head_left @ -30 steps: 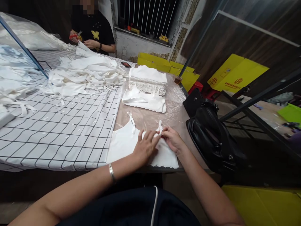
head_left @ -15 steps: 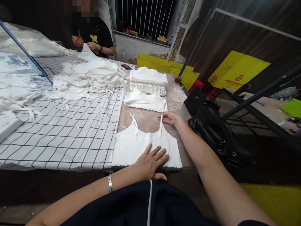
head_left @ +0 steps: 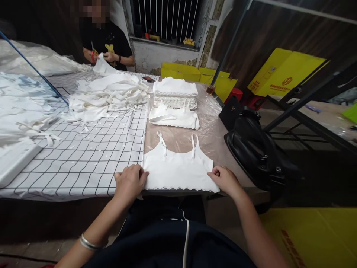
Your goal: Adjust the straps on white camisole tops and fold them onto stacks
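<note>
A white camisole top (head_left: 178,169) with thin straps and a scalloped hem lies flat at the table's near edge, straps pointing away from me. My left hand (head_left: 130,180) pinches its left side edge between thumb and fingers. On the opposite side, my right hand (head_left: 225,179) has the right edge pinched the same way. Just beyond the straps lies a folded white top (head_left: 174,117), and behind it rises a stack of folded white tops (head_left: 175,89).
A grid-patterned cloth (head_left: 111,156) covers the table's left part, with a heap of white garments (head_left: 108,91) on it. A black handbag (head_left: 248,149) sits at the right edge. Across the table, a person (head_left: 107,44) holds red-handled scissors and white fabric. Yellow boxes (head_left: 287,72) stand beyond.
My left hand has gone from lying flat on the camisole to pinching its left edge. My right hand has come down from the right strap to the right side edge.
</note>
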Motion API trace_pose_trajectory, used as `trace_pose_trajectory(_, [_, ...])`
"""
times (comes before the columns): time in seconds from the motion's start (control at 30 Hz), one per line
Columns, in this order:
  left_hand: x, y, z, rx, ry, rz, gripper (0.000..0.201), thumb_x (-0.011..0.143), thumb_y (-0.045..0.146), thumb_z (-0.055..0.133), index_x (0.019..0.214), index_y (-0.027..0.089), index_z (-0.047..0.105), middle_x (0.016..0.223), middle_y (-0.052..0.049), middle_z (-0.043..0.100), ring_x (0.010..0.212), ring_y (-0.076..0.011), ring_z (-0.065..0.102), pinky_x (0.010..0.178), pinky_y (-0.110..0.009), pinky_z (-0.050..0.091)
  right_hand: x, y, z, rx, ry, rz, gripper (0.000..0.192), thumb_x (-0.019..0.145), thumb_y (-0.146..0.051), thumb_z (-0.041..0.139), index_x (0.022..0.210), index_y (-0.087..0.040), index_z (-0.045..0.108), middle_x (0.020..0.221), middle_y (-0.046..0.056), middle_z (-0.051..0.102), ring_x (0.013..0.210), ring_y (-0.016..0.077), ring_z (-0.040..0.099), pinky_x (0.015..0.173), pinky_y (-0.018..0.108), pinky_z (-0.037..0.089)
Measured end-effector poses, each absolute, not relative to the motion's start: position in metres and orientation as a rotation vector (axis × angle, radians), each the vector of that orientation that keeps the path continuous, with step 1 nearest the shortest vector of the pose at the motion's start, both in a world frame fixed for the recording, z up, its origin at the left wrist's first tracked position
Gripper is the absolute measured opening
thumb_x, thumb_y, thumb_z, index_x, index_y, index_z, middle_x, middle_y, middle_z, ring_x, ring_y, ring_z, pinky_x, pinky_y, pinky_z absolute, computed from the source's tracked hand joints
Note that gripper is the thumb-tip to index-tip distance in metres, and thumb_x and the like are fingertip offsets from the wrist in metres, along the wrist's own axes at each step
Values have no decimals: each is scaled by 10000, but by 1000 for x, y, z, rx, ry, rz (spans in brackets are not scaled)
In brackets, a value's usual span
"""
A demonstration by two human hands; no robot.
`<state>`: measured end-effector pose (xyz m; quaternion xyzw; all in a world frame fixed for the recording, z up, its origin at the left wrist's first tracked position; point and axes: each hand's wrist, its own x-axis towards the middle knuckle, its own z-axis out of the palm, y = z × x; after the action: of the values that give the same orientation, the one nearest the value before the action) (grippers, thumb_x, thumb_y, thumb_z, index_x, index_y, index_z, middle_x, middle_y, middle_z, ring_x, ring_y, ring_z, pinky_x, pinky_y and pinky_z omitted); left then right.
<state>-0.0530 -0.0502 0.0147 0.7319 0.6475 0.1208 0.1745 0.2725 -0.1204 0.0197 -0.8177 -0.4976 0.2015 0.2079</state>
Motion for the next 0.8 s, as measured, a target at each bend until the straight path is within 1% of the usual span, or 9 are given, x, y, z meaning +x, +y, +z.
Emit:
trace_pose_trajectory(0.07, [-48,-48,14,1893,1728,515,240,841,411,431,696,220,429,707,-44,619,796,-256,612,772,-405,426,267,-122,20,-2108,-1183,644,290,688,-406,649,576,-233,445,544,-14,492,556,172,475,540,279,329])
trace_pose_trajectory(0.13, [-48,-43,15,1589,1548,702,287,796,484,490,712,228,391,657,-18,611,684,-220,620,670,-345,455,266,-121,29,-1859,-943,853,360,664,-479,679,634,-243,410,532,-36,473,524,166,471,514,275,345])
trace_pose_trajectory(0.27, [-58,-38,15,1185,1260,888,407,695,562,631,795,223,428,655,-3,621,587,-192,629,571,-304,482,267,-115,54,-1497,-622,1242,504,554,-439,826,816,-253,437,728,-16,622,618,185,589,547,278,440])
trace_pose_trajectory(0.4, [-61,-41,10,1757,1455,868,360,760,506,604,964,210,591,806,-58,658,780,-266,651,696,-399,506,270,-114,48,-1504,-619,1331,563,525,-404,864,873,-254,448,746,-15,640,668,186,623,577,262,465])
trace_pose_trajectory(0.5, [-44,-22,15,2223,1479,846,318,835,412,567,1080,215,614,962,-94,671,934,-300,617,805,-457,475,280,-123,25,-1599,-738,1297,552,568,-481,824,906,-254,453,757,0,649,680,200,631,574,267,461])
trace_pose_trajectory(0.57, [-25,13,29,2366,1351,910,260,889,328,518,1109,214,598,1008,-93,663,961,-271,607,819,-423,471,289,-126,14,-1709,-847,1191,523,596,-544,771,903,-251,466,686,-11,616,631,205,613,552,275,448])
trace_pose_trajectory(0.63, [-5,61,46,2416,1242,949,220,903,301,521,1080,196,598,984,-86,658,938,-240,608,813,-377,477,297,-116,15,-1879,-1011,873,454,624,-571,717,857,-247,501,606,-28,552,568,189,563,539,276,422])
trace_pose_trajectory(0.73, [16,137,64,2360,1455,861,237,889,295,556,1077,161,611,990,-103,659,923,-242,608,802,-361,481,304,-64,33,-2031,-1285,228,332,697,-545,650,722,-230,547,655,8,576,593,172,527,569,275,388])
trace_pose_trajectory(0.8, [21,175,66,2383,1614,751,274,886,314,558,1093,147,624,1072,-131,655,1002,-282,591,855,-403,467,302,-6,46,-2043,-1419,99,332,752,-504,616,621,-214,518,680,30,602,650,179,549,596,270,376])
